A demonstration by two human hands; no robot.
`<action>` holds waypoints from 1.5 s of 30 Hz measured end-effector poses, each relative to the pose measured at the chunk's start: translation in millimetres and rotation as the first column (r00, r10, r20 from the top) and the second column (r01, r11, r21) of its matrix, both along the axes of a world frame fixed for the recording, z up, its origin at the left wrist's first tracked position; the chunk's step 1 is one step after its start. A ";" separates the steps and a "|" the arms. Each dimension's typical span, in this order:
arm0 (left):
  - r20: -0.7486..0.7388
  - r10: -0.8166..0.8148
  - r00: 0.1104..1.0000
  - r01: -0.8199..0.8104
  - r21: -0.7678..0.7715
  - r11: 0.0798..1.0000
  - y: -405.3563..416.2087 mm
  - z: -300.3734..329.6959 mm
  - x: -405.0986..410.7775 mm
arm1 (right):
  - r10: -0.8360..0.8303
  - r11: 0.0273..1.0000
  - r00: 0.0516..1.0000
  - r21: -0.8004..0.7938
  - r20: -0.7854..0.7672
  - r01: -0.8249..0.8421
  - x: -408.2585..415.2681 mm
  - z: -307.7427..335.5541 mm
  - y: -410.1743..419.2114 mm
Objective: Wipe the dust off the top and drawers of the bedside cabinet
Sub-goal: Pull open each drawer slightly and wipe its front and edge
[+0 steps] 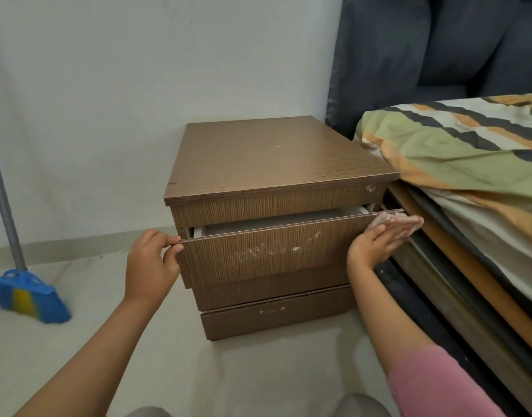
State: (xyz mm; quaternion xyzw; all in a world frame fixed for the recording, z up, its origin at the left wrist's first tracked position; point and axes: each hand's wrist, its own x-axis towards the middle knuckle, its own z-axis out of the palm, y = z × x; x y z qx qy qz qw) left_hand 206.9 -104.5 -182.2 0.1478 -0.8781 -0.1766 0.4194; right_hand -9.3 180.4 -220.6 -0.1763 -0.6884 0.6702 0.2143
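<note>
A brown wood-grain bedside cabinet (273, 158) stands against the wall beside a bed. Its second drawer (267, 251) is pulled partly out, with whitish dust smears on the front. My left hand (150, 266) grips the drawer front's left edge with fingers curled around it. My right hand (376, 245) presses a pinkish cloth (400, 222) against the drawer's right edge. The top drawer carries a small lock (370, 188). Two lower drawer fronts (273, 317) sit shut, with a few white specks.
A bed with a striped green, orange and black cover (457, 145) crowds the cabinet's right side, its frame (439, 296) running toward me. A dark padded headboard (424, 55) rises behind. A blue and yellow broom (27, 299) rests on the floor at left.
</note>
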 end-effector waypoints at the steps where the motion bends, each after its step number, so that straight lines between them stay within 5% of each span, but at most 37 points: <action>1: -0.003 0.000 1.000 0.000 0.000 1.000 0.4 -0.1 0.1 | 0.004 0.999 0.999 -0.036 0.041 -0.003 2.0 -4.4 0.3; 8: -0.001 -0.011 1.000 0.011 -0.004 1.000 -0.9 -0.2 -0.2 | 0.077 0.947 0.993 -0.320 0.092 -0.044 17.4 -6.3 3.9; 11: 0.000 -0.016 1.000 0.016 -0.003 1.000 -2.3 -1.0 0.1 | 0.068 0.973 0.997 -0.220 -0.036 -0.074 19.0 14.1 -3.2; 16: -0.013 -0.031 0.999 0.031 -0.006 0.999 -1.7 -0.3 -0.6 | 0.083 0.996 0.996 0.016 -0.016 -0.083 22.2 29.2 -26.5; 26: -0.031 -0.028 0.999 0.028 0.014 1.000 0.0 -0.7 0.3 | -0.173 0.976 0.985 -0.127 0.026 0.175 -9.8 49.5 19.5; 33: -0.017 -0.024 1.000 0.025 0.005 1.000 1.4 -0.3 0.9 | 0.030 0.989 0.999 0.148 -0.021 -0.027 15.7 32.5 -15.1; 40: -0.018 -0.025 1.000 0.026 0.020 0.999 0.5 -1.3 0.5 | -0.117 0.989 0.991 -0.087 0.060 0.122 -8.0 45.2 13.7; 45: -0.017 -0.028 0.999 0.028 0.008 1.000 -1.6 -2.4 -0.5 | -0.027 0.999 0.999 0.034 -0.024 0.027 3.3 27.1 1.0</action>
